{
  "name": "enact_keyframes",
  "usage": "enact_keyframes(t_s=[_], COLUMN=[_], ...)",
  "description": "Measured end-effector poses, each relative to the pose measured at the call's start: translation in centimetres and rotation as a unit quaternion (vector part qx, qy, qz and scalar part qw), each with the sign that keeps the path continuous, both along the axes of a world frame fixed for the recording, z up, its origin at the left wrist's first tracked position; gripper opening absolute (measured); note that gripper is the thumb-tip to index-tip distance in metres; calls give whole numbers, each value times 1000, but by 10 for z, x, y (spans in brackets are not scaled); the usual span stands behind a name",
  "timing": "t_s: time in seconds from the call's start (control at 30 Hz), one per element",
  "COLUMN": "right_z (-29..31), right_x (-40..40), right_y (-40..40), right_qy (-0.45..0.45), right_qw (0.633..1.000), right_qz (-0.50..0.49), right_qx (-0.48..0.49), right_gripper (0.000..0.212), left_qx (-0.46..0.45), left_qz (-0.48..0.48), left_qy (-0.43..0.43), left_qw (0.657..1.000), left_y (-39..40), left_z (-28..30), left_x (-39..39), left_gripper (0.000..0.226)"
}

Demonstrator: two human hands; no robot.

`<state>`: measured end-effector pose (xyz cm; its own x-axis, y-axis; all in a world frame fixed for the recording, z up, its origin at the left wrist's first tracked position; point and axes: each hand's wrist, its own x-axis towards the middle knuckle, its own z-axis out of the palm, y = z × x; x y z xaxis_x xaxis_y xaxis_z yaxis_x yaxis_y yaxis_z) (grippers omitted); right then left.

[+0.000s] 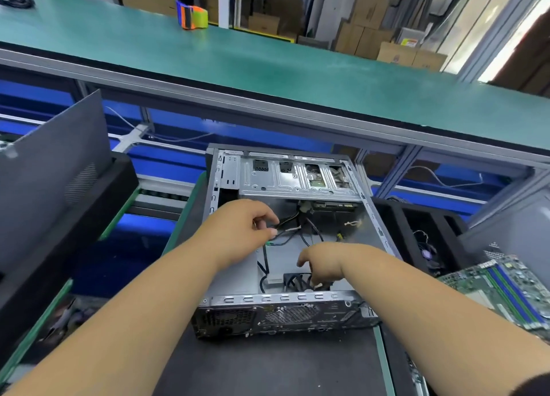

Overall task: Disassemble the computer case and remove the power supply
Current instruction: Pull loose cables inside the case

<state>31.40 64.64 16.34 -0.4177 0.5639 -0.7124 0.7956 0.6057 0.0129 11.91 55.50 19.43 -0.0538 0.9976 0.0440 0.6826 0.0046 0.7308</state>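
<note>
Two hands: both are down inside the open case, arms reaching in from the near side.
Head view, case (285, 300): it lies flat on a dark mat (268, 366), side panel off, rear grille facing the person, drive cage (297, 175) at the far end.
Left hand (241, 226): fingers curled, pinching a thin black cable (285, 221) near the middle of the case floor.
Right hand (324, 261): fingers curled down into a bundle of black wires (297, 282) at the near wall; whether it truly grips them cannot be told.
Power supply: no box can be picked out for certain; the wire bundle sits at the near rear wall, behind the grille.
Loose wires: more black leads trail across the bare grey case floor between the hands.
Right side: a green motherboard (503, 288) lies beside the case, apart from it.
Left side: a dark panel (56, 169) stands tilted.
Far back: a green bench (268, 62) with an orange tape dispenser (192, 16) on it.
</note>
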Motion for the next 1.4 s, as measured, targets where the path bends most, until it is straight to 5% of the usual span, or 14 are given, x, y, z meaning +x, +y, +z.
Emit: enact_keyframes(t_s=[0.23, 0.37, 0.63, 0.73, 0.93, 1.1, 1.4], right_z=[16, 43, 98, 105, 106, 103, 81], right_x=[12, 31, 84, 105, 159, 215, 294], right_y=[-8, -5, 9, 9, 10, 14, 16], right_qy=[66, 194, 522, 595, 629, 554, 596], right_qw=[995, 966, 798, 743, 720, 752, 653], right_qz=[-10, -60, -260, -287, -287, -356, -434], right_qx=[72, 159, 152, 105, 58, 22, -172], right_gripper=[27, 20, 20, 15, 4, 38, 67], left_qx=[-5, -7, -10, -20, -2, -35, -144], left_qz=[-29, -11, 66, 63, 8, 3, 40], left_qy=[-41, -71, -163, -234, -372, -403, -422], left_qw=[999, 997, 984, 970, 928, 915, 894], left_y=[-3, -3, 4, 8, 21, 35, 62], left_z=[2, 7, 27, 36, 50, 47, 31], left_x=[7, 10, 54, 78, 133, 177, 249], left_gripper=[12, 16, 53, 47, 16, 18, 16])
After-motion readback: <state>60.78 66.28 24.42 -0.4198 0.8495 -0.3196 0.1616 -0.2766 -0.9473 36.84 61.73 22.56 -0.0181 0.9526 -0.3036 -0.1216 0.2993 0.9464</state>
